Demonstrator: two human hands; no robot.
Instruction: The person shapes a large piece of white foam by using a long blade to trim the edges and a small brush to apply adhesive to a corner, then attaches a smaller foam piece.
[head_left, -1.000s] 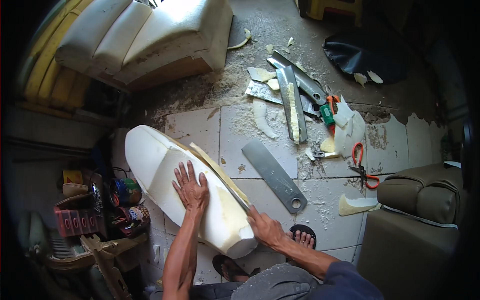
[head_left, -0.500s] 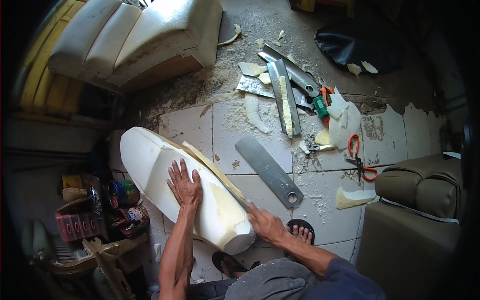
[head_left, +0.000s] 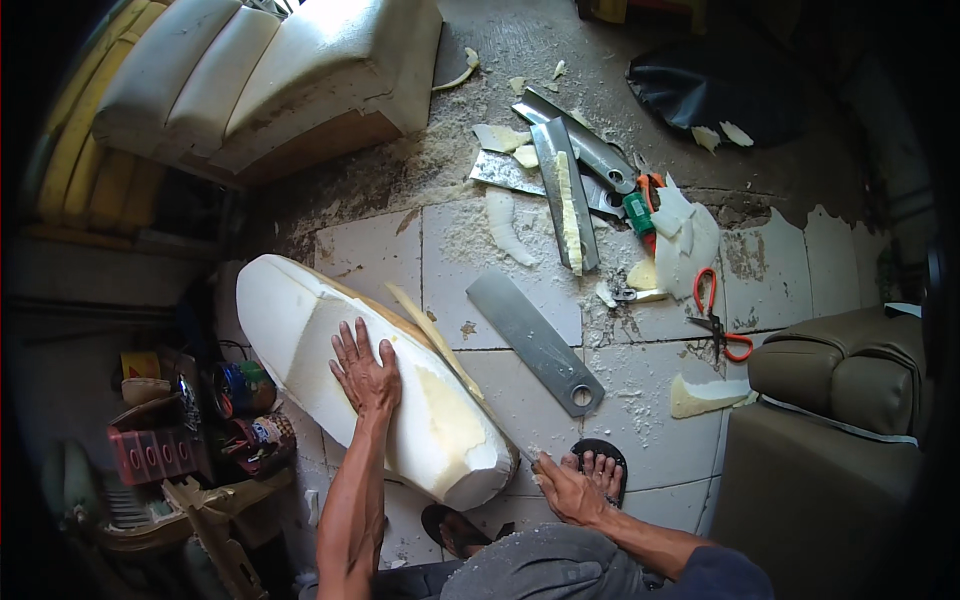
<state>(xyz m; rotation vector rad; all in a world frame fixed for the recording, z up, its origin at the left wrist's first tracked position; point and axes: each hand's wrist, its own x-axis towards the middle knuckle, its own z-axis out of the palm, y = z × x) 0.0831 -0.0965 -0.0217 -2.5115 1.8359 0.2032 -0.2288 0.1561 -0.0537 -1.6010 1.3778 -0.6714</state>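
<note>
A long white foam block (head_left: 430,435) lies diagonally on the floor, with my left hand (head_left: 365,375) pressed flat on top, fingers spread. Just past its lower right end, my right hand (head_left: 572,492) is closed on the end of a long thin blade (head_left: 522,447), which runs up along the block's right edge. A narrow yellowish strip of foam (head_left: 424,323) stands partly separated along that edge. Right of the block, a wide steel blade with a holed end (head_left: 528,340) lies on the tiles.
A pile of steel blades (head_left: 555,180) and foam scraps lies ahead, near orange-handled scissors (head_left: 736,346). Cream cushioned seat (head_left: 300,80) at upper left; brown seat (head_left: 810,470) at right. Cluttered cans and pink box (head_left: 150,450) at left. Black sheet (head_left: 710,85) at upper right. My sandalled feet are below.
My right hand has moved down and to the right with the blade. The foam strip has pulled farther from the block's edge. My left hand stays flat on the foam.
</note>
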